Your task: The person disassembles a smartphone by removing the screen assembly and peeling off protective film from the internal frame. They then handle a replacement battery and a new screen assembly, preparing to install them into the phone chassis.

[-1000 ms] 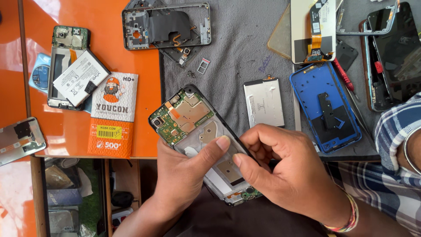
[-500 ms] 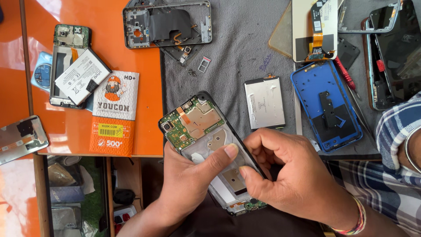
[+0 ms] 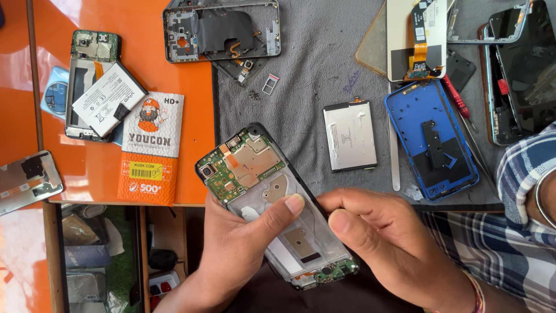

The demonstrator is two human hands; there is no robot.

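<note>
Orange and grey share our surface (image 3: 191, 69): a bright orange top on the left and a grey cloth mat (image 3: 324, 52) spread over the middle and right. We see no true containers, only opened phone shells that hold parts. A grey phone frame (image 3: 223, 30) at the top edge carries a black shield and small connectors. On the orange side, another opened frame (image 3: 92, 52) has a white battery (image 3: 107, 99) lying askew across it, and just beside it lies an orange and white packet (image 3: 152, 150). A blue back cover (image 3: 431, 139) on the mat holds a black bracket, and a silver battery (image 3: 350, 136) rests alone to its left. A small tray for a card (image 3: 270, 84) lies near the top frame.

We hold the opened phone (image 3: 260, 191) above the near edge of the surface, tilted, its green board end pointing up and left, its back facing us. Our left hand (image 3: 243, 249) cradles it from beneath, fingers curled round the underside, thumb pressed flat on the silver middle plate. Our right hand (image 3: 382, 243) is closed on the phone's right edge, thumb and forefinger pinched together there; whether they grip anything besides the edge, we cannot tell. A checked sleeve (image 3: 521, 174) shows at the right.
</note>
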